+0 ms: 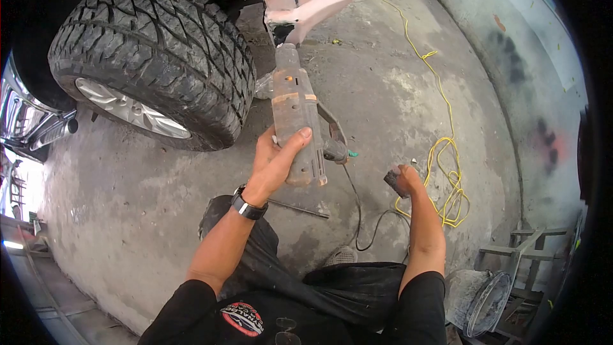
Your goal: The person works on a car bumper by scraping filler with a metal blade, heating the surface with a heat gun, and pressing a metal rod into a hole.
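My left hand (274, 160) is closed around the body of a dusty grey power tool (292, 112), thumb on top. The tool's front end reaches the lower edge of a pink and dark vehicle panel (306, 9); whether they touch I cannot tell. A loop handle sticks out on the tool's right side, with a black cord (357, 217) running down from it. Off to the right, my right hand (409, 180) is closed on a dark, rough block (394, 183), away from the tool.
A large tyre (159, 51) stands left of the tool. Yellow cord (454, 179) lies coiled on the concrete floor at right. A thin rod (299, 209) lies below the tool. A dirty bucket (476, 300) is at lower right, near a metal frame (533, 249).
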Demonstrator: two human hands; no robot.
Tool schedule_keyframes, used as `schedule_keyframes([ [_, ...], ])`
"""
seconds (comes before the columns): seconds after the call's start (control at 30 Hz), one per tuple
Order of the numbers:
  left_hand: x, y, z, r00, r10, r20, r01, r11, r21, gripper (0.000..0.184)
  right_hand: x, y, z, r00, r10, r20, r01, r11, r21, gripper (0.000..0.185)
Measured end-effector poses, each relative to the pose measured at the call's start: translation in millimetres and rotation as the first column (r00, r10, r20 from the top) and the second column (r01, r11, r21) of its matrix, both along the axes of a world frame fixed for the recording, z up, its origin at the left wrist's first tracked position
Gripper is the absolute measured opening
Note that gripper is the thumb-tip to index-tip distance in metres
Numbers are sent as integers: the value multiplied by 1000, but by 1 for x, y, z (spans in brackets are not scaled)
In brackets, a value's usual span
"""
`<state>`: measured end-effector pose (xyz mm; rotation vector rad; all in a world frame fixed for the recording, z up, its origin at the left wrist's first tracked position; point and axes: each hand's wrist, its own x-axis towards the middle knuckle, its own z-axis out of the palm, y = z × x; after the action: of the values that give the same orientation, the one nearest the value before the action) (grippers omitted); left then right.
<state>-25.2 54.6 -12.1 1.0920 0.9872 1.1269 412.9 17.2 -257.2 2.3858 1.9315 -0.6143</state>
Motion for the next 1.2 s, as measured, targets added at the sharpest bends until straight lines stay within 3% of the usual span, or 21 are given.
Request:
schedule_keyframes([
  [0.33,3,0,-1,1000,12,2,-12,1000,-14,59,-1,-3,0,1000,29,-5,-29,995,99,27],
  [0.53,3,2,-8,1000,7,17,-6,999,-35,61,0,1,-2,1000,19,6,-19,1000,9,28],
  [1.2,3,7,-15,1000,18,16,-17,996,-88,61,-1,0,5,999,24,-29,-23,999,39,28],
])
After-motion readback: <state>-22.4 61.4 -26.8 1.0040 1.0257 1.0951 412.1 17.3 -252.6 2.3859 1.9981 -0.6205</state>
